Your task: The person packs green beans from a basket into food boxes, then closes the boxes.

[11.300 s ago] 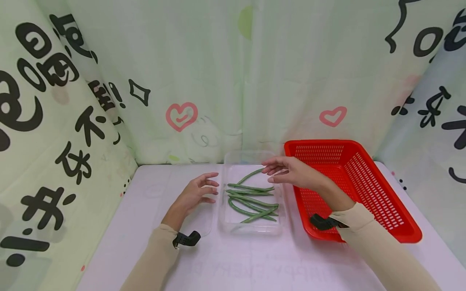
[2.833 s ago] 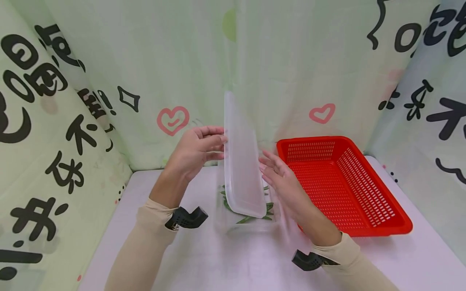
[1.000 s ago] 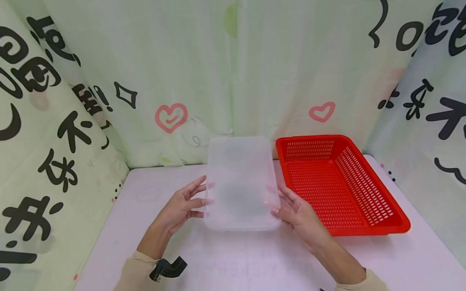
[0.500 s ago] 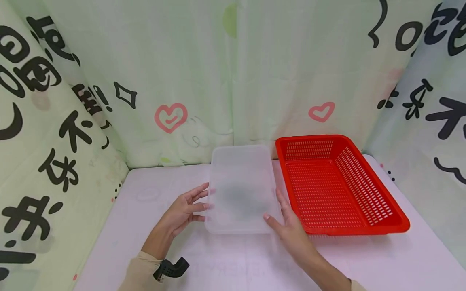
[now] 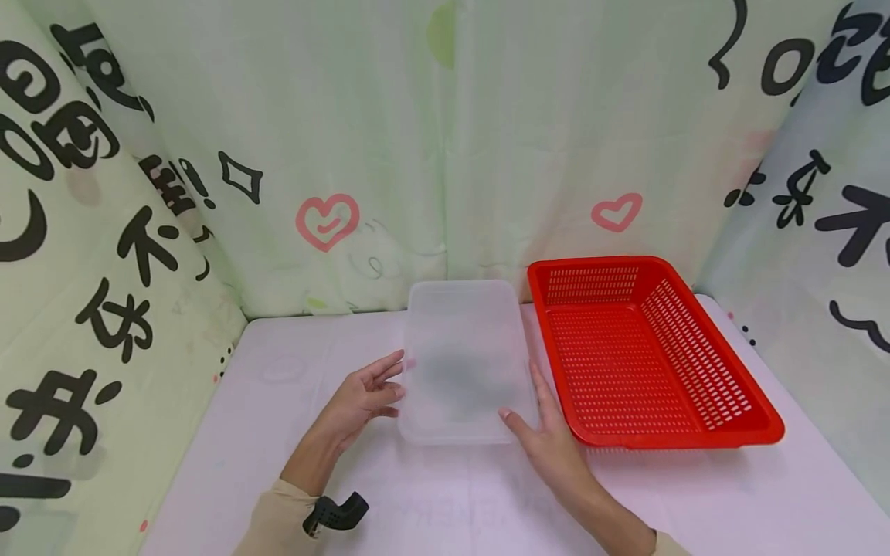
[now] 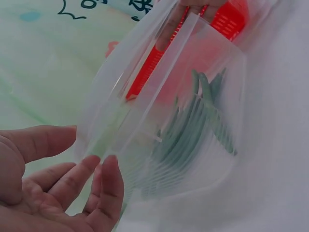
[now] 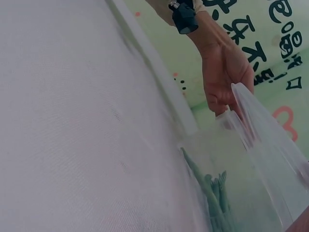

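A clear plastic container [image 6: 145,169] stands in the middle of the table under a frosted lid [image 5: 462,355]. Green beans [image 6: 205,116] lie inside and show as a dark blur through the lid. My left hand [image 5: 361,394] rests its straight fingers against the lid's left edge near the front corner. My right hand [image 5: 545,432] lies along the right front corner, thumb on the lid's top and index finger straight along the side. The right wrist view shows the beans [image 7: 212,193] through the container wall and the left hand [image 7: 224,72] beyond it.
An empty red slotted basket [image 5: 681,440] sits just right of the container, almost touching it. The white table [image 5: 278,432] is walled by printed curtains [image 5: 208,154] at the back and on both sides.
The lid, held upright a few seconds ago, has come down flat onto the container. My right hand slid to the front right corner and my left hand stayed at the left edge.
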`<action>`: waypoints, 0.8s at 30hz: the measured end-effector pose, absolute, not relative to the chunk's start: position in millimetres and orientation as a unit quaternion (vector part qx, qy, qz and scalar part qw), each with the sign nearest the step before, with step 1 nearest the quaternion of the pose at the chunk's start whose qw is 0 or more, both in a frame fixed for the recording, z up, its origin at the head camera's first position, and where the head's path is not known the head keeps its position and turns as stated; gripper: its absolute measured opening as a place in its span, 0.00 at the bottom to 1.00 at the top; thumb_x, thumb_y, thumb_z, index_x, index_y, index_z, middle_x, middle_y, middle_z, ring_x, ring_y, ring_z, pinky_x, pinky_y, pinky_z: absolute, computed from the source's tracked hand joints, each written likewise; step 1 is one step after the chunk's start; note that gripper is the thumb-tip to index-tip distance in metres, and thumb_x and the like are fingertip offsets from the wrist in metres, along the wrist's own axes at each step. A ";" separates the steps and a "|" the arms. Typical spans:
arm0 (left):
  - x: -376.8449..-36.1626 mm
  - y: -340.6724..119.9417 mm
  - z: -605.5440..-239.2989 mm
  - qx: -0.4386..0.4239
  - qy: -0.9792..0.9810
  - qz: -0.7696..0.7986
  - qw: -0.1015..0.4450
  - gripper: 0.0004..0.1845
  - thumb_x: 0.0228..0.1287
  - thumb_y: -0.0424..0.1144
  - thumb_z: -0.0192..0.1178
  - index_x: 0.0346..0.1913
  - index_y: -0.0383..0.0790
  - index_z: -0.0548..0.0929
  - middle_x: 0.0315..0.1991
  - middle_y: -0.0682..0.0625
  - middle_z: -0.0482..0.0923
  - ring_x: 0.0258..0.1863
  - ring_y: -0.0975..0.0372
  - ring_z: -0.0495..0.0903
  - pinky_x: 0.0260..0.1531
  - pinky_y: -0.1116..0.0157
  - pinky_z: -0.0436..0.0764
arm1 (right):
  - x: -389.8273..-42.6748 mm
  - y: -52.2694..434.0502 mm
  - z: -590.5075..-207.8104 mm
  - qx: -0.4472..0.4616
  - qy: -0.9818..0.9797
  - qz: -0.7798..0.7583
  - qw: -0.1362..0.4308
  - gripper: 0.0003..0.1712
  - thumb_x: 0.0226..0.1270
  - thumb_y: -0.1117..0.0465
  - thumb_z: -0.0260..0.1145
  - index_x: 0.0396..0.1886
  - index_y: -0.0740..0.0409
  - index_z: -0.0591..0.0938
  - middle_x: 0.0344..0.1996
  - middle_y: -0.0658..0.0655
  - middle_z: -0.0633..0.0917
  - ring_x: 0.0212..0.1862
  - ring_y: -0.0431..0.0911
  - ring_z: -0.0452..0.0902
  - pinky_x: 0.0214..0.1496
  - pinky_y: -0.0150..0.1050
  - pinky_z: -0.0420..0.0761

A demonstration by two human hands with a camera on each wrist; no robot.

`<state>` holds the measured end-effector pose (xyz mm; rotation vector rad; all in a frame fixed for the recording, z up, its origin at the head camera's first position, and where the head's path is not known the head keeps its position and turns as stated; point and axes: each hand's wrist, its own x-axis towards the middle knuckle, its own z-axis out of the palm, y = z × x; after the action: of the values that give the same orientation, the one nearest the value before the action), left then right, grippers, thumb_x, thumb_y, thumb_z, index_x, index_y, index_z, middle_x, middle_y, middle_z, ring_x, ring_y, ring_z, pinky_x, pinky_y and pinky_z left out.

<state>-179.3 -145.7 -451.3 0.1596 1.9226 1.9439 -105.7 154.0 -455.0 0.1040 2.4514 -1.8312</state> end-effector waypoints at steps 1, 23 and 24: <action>-179.0 -145.0 -451.9 0.055 0.690 0.695 0.195 0.36 0.69 0.33 0.64 0.78 0.45 0.64 0.76 0.45 0.65 0.50 0.61 0.78 0.46 0.63 0.84 | -106.1 154.1 -455.5 0.034 0.799 -0.598 0.040 0.53 0.72 0.47 0.66 0.84 0.36 0.42 0.83 0.48 0.42 0.83 0.53 0.32 0.78 0.68 0.40; -169.7 -117.6 -456.6 0.085 0.796 0.594 0.079 0.32 0.73 0.27 0.55 0.77 0.33 0.62 0.76 0.40 0.63 0.73 0.48 0.67 0.66 0.54 0.72 | -118.8 146.2 -465.9 -0.106 0.910 -0.382 -0.122 0.37 0.73 0.68 0.61 0.77 0.70 0.60 0.80 0.63 0.56 0.80 0.59 0.48 0.77 0.61 0.55; -169.9 -115.9 -456.5 0.091 0.803 0.585 0.071 0.31 0.73 0.26 0.54 0.76 0.31 0.62 0.75 0.38 0.63 0.73 0.47 0.67 0.66 0.54 0.72 | -119.9 145.6 -465.6 -0.115 0.913 -0.368 -0.136 0.35 0.72 0.70 0.61 0.76 0.71 0.62 0.79 0.64 0.58 0.80 0.61 0.49 0.76 0.62 0.56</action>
<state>-169.9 -115.9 -456.5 0.2725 2.4126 1.7598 -119.9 145.6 -465.6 -0.3980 3.1460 -1.2667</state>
